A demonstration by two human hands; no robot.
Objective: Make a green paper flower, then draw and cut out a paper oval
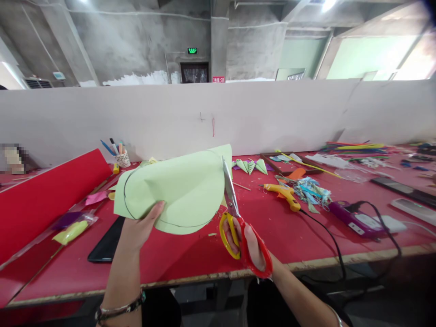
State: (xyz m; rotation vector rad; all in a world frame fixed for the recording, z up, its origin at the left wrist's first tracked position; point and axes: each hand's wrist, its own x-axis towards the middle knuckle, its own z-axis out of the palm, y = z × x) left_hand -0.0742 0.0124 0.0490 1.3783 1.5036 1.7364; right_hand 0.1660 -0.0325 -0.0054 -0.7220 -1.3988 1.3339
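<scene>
A sheet of light green paper with a curved dark line drawn on it is raised over the red table, bent along its length. My left hand grips its lower left part, with the thumb on the near face and the other fingers hidden behind. In my right hand are scissors with one red and one yellow handle loop, my fingers through both. The blades point up and lie against the paper's right edge. How far apart the blades are, I cannot tell.
Right of the scissors lie a yellow glue gun, blue scraps and a purple power strip. Small green paper cones line the back. On the left are a red board, a pen cup and a black tablet-like object.
</scene>
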